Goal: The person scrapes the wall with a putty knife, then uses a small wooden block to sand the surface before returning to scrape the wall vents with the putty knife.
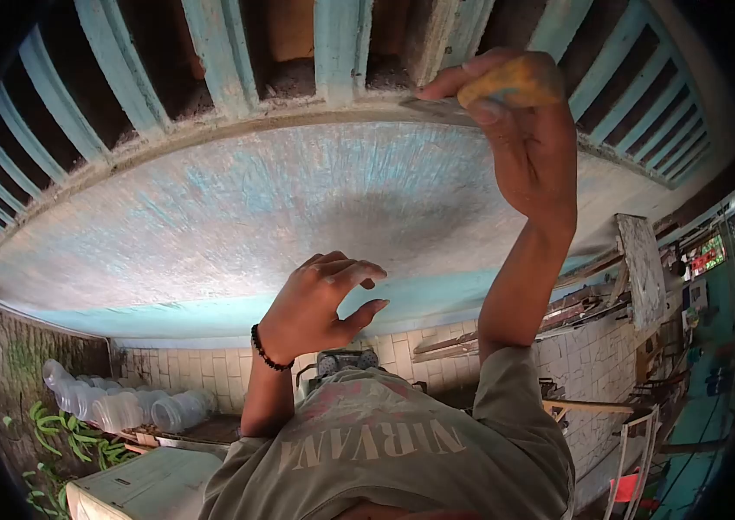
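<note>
High on the right, my right hand [530, 130] is closed around the yellow, paint-smudged handle of what looks like a scraper [516, 84]. Its flat, dark end lies against the ledge [315, 115] under the slats, partly hidden by my fingers. Lower and near the middle, my left hand [320, 299] is held in front of the wall with its fingers loosely bent and apart, holding nothing. A dark beaded bracelet [270, 351] circles that wrist. The wall [211, 199] is patchy, with worn blue and whitish paint and a turquoise band lower down.
Light blue vertical slats [339, 52] run above the ledge. Clear plastic containers [129, 407] stand at lower left, near green plants [64, 433] and a pale cabinet [146, 481]. Weathered boards [642, 269] lean on the right. Pale tiles [402, 347] lie below the wall.
</note>
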The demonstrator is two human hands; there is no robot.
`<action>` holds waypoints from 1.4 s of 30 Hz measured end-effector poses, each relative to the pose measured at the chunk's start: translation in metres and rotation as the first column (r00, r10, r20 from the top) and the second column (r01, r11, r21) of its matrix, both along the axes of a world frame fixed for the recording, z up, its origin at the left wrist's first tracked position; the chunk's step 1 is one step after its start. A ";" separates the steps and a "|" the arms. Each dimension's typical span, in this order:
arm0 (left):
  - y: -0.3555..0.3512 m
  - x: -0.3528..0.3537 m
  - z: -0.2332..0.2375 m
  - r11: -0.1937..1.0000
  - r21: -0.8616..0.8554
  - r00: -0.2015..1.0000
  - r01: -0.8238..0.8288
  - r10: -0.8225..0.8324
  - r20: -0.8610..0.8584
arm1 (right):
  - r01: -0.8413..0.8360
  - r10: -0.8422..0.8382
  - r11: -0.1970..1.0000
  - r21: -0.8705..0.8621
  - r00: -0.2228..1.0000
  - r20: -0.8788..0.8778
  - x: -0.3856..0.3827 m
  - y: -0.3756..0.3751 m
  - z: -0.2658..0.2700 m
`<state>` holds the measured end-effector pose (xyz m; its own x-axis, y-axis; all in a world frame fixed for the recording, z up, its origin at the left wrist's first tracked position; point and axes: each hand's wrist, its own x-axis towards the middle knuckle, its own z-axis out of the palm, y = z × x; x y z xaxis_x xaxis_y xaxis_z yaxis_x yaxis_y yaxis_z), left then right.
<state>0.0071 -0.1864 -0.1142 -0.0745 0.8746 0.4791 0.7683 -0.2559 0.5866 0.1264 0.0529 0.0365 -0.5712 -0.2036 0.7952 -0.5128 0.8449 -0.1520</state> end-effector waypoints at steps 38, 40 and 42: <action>0.008 0.003 0.013 0.983 0.175 0.998 -0.055 0.049 0.037 | -0.200 0.197 0.973 -0.119 0.980 -0.034 -0.025 -0.008 -0.004; 0.007 0.002 0.011 0.982 0.179 0.997 -0.059 0.050 0.054 | -0.216 0.208 0.965 -0.149 0.976 -0.063 -0.025 -0.008 -0.002; 0.008 0.002 0.009 0.976 0.207 0.996 -0.069 0.055 0.071 | -0.201 0.196 0.976 -0.087 0.978 -0.066 -0.036 -0.002 -0.001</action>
